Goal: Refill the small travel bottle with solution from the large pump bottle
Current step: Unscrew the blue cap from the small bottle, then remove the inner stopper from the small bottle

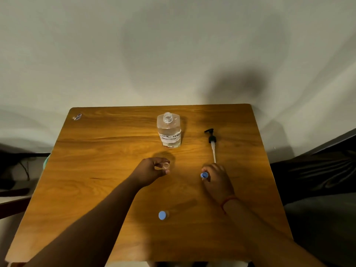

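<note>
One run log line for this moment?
left hand: holds small bottle | right hand: holds blue cap | large bottle: open | pump: on table

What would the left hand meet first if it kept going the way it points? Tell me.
The left hand, holding the small open travel bottle, points up the table and slightly right. Going straight on, it would probably first meet the large bottle, though depth is hard to judge.

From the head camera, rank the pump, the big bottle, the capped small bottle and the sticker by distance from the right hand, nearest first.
From the right hand:
1. Pump, its tube tip just beyond the fingers.
2. Capped small bottle, nearer the person, left; close to the big bottle's distance.
3. Big bottle, far side, left.
4. Sticker, far left corner.
</note>
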